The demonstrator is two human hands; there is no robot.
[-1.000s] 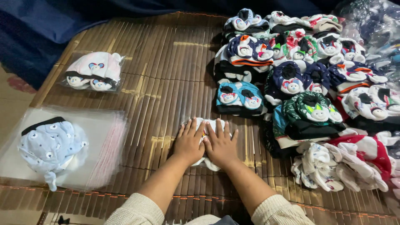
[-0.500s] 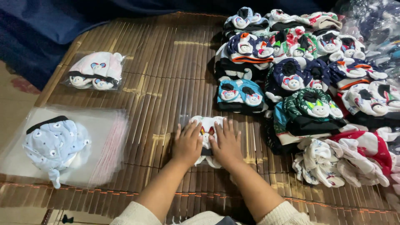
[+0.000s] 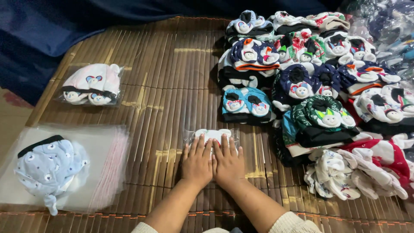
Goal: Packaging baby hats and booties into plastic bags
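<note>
On a slatted bamboo mat point(image 3: 172, 86), both hands lie flat, side by side, palms down on a small white baby cap set in a clear bag point(image 3: 212, 135). Neither grip closes on anything: the left hand point(image 3: 197, 163) and right hand point(image 3: 227, 163) spread their fingers and bear down on the near half of the packet, apparently to flatten it and push the air out. Only its far edge shows beyond the fingertips. Just beyond lies a blue pair of booties point(image 3: 246, 103), at the near edge of a heap of patterned baby caps and booties point(image 3: 319, 86) crowding the mat's right side. At the left, well apart, a bagged white and black set point(image 3: 92, 84) lies alone, seemingly finished. Nearer the person, a pale blue cap point(image 3: 49, 168) rests on a stack of clear bags point(image 3: 103, 172).
</note>
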